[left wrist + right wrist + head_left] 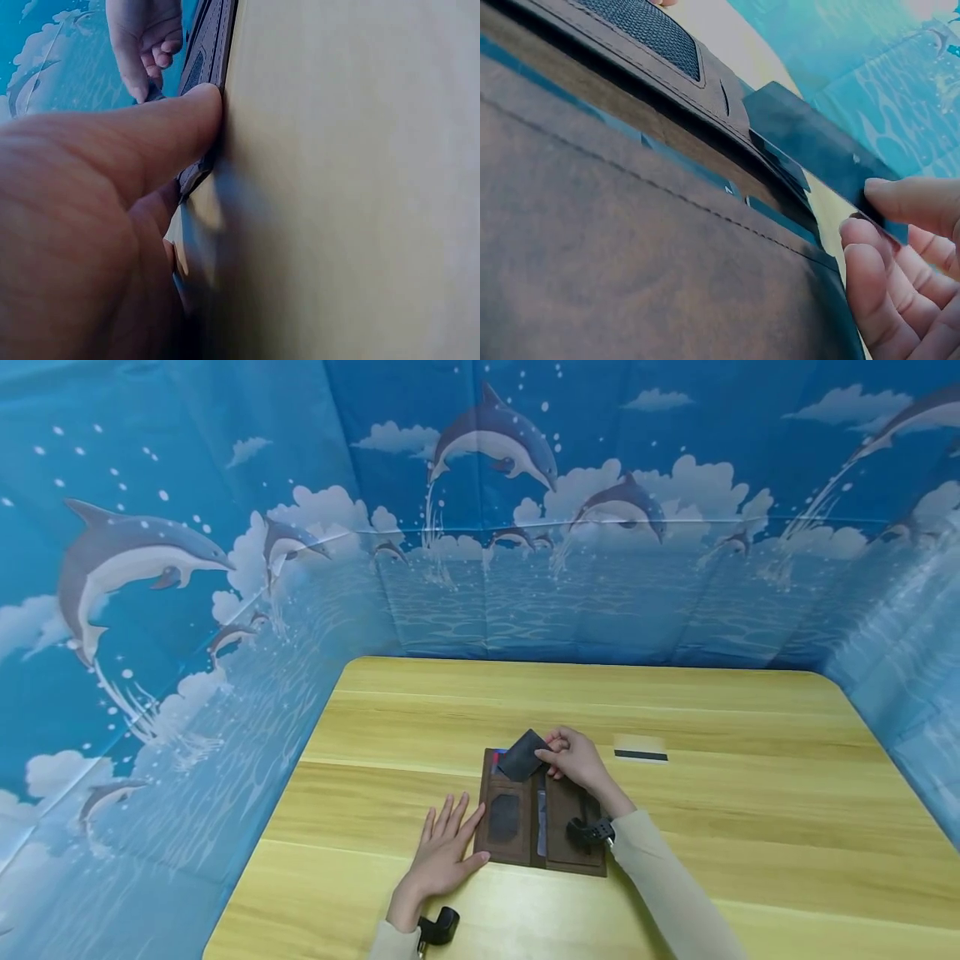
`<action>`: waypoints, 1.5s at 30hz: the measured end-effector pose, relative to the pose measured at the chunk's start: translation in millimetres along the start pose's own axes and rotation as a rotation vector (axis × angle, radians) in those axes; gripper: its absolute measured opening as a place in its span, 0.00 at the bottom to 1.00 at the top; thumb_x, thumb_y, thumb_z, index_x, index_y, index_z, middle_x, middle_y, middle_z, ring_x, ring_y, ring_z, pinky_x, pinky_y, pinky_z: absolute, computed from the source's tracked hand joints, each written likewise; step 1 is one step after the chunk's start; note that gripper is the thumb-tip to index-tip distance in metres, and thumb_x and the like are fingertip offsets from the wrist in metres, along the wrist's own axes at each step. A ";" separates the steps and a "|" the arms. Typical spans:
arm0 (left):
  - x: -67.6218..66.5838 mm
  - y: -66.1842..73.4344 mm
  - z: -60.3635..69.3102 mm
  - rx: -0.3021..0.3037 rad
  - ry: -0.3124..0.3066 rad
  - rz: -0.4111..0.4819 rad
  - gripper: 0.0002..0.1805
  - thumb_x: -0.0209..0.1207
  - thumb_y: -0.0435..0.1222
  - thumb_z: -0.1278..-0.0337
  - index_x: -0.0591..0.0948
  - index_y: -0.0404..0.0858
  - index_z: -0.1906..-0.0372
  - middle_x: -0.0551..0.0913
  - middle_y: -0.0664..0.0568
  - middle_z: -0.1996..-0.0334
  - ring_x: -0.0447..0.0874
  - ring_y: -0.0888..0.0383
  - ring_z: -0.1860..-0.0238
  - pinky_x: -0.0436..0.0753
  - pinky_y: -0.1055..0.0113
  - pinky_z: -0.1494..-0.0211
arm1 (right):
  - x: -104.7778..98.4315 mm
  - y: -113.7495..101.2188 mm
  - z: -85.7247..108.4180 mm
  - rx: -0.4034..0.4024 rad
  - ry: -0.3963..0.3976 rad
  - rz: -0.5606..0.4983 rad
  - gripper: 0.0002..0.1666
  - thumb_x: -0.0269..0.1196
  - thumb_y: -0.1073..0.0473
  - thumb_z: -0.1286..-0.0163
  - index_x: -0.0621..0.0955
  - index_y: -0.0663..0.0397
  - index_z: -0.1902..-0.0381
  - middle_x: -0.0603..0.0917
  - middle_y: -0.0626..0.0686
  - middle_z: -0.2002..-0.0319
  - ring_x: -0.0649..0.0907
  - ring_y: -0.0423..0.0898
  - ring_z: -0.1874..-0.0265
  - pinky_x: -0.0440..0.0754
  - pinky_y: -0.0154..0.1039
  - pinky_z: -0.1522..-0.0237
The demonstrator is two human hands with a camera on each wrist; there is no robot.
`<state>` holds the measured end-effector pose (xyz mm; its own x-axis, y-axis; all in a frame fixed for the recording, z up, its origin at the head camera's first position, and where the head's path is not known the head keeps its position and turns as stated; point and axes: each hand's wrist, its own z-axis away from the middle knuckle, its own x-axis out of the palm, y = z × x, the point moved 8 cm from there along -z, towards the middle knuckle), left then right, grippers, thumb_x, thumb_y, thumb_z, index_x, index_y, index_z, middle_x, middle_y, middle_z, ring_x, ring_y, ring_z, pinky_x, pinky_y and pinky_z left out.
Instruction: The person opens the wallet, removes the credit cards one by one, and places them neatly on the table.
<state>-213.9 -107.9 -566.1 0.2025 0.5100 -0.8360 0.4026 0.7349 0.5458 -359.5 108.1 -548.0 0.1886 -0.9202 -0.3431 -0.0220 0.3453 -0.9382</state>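
A brown leather wallet [562, 847] lies spread open on the table, with a dark mesh window on its left half. My right hand [577, 763] pinches a dark card [521, 758] between thumb and fingers over the wallet's upper edge. In the right wrist view the card [817, 142] is tilted beside the wallet's slots. My left hand [442, 858] rests at the wallet's left side with its fingers extended. Its thumb touches the wallet's edge in the left wrist view. Other cards [542, 822] show in the wallet's middle pocket.
A pale card with a black stripe [641, 754] lies on the wooden table [750, 827], right of the wallet. A blue dolphin-print curtain [300, 577] hangs around the table's back and sides. Each wrist wears a black camera [441, 927].
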 end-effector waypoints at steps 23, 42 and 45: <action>-5.2 4.0 1.6 0.007 -0.011 -0.027 0.36 0.50 0.50 0.33 0.56 0.39 0.26 0.44 0.37 0.27 0.33 0.39 0.28 0.29 0.44 0.32 | -125.6 48.0 33.6 0.117 0.447 -0.483 0.16 0.67 0.59 0.38 0.74 0.59 0.58 0.84 0.52 0.77 0.81 0.41 0.86 0.77 0.32 0.84; -2.9 4.4 0.5 -0.013 -0.025 -0.061 0.36 0.50 0.51 0.33 0.56 0.40 0.26 0.45 0.39 0.26 0.34 0.40 0.27 0.33 0.42 0.32 | -207.2 96.2 86.6 0.229 0.729 -0.599 0.13 0.69 0.59 0.40 0.75 0.54 0.63 0.84 0.45 0.79 0.79 0.40 0.89 0.74 0.30 0.89; -3.2 4.3 0.3 -0.006 -0.016 -0.056 0.36 0.50 0.50 0.34 0.57 0.40 0.27 0.46 0.38 0.27 0.35 0.39 0.28 0.33 0.41 0.32 | -211.4 99.6 89.9 0.241 0.731 -0.588 0.14 0.69 0.58 0.40 0.75 0.53 0.63 0.84 0.44 0.79 0.79 0.39 0.88 0.74 0.30 0.88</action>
<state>-212.5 -106.5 -561.1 0.1942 0.4605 -0.8662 0.4087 0.7647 0.4982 -313.4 353.7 -564.9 -0.5536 -0.8175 0.1590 0.0978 -0.2534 -0.9624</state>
